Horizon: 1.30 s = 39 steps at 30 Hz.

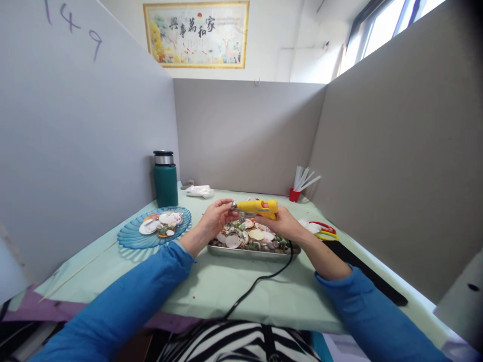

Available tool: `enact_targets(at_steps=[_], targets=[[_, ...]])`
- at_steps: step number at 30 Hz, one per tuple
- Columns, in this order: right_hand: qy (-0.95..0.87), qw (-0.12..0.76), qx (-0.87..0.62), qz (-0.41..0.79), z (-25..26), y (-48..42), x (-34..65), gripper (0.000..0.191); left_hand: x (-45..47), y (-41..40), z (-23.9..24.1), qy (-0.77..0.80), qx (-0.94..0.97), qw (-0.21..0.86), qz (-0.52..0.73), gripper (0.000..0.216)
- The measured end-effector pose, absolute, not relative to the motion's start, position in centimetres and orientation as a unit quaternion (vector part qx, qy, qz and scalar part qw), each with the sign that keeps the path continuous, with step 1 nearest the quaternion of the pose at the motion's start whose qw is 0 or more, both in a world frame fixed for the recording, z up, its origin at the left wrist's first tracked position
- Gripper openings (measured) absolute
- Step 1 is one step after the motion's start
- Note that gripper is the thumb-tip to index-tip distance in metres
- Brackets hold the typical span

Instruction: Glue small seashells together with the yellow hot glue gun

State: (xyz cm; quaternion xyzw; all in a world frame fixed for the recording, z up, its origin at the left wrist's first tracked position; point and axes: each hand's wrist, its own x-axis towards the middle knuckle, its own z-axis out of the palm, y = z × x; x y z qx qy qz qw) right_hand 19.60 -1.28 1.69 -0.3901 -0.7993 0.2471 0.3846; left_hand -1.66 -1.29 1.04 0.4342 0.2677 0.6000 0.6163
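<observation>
My right hand (pixel 282 223) grips a yellow glue gun (pixel 257 207) with its nozzle pointing left, above a metal tray (pixel 249 251) filled with seashells. My left hand (pixel 216 217) is pinched just at the nozzle tip, fingers closed on something too small to make out. Both hands hover over the tray's far half. The gun's black cord (pixel 260 281) runs from under my right hand toward me across the table.
A blue glass plate (pixel 130 239) with several shells lies left of the tray. A green flask (pixel 165 179) stands behind it. A red cup of glue sticks (pixel 295 194), scissors (pixel 324 231) and a white cloth (pixel 199 190) lie on the green table, walled by grey partitions.
</observation>
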Motion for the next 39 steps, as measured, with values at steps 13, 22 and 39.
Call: enact_targets(at_steps=[13, 22, 39], targets=[[-0.799, 0.391, -0.406, 0.21, 1.52, -1.18, 19.64, 0.037, -1.58, -1.26, 0.58, 0.297, 0.476, 0.554, 0.615, 0.022], [-0.834, 0.375, -0.383, 0.133, 1.92, -1.81, 19.49, 0.031, -1.63, -0.8, 0.13, 0.307, 0.489, 0.517, 0.632, 0.023], [-0.832, 0.373, -0.387, 0.14, 1.95, -1.83, 19.57, 0.034, -1.6, -0.93, 0.19, 0.321, 0.496, 0.508, 0.627, 0.023]])
